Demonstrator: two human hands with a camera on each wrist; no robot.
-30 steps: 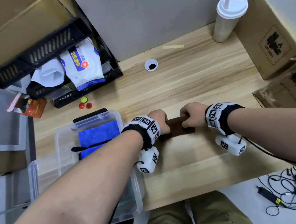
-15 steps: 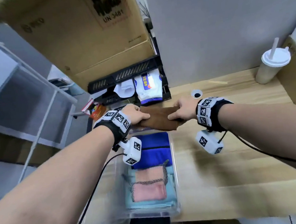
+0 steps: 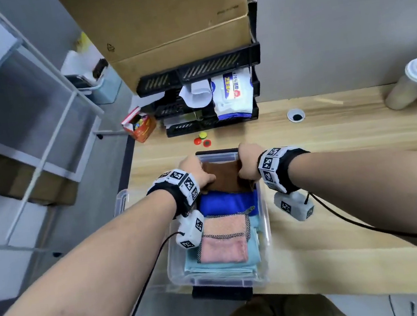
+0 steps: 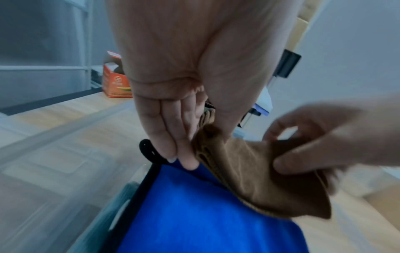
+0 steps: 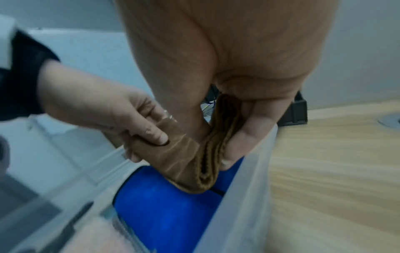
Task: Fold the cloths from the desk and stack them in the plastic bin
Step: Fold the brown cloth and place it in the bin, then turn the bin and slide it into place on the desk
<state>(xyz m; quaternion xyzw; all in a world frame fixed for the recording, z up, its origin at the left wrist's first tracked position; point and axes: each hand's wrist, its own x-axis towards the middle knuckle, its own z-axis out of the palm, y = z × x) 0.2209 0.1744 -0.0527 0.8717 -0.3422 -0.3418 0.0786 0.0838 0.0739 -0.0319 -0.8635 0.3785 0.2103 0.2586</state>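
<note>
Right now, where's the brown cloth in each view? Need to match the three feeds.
Head: brown cloth at centre, over the far end of the plastic bin, between both hands.
Left wrist: right of centre, pinched by the left hand.
Right wrist: centre, its folded edge gripped by the right hand.
Shared landmark: the blue cloth right under it.

Four cloths (image 3: 222, 180), one bin (image 3: 264, 219)
</note>
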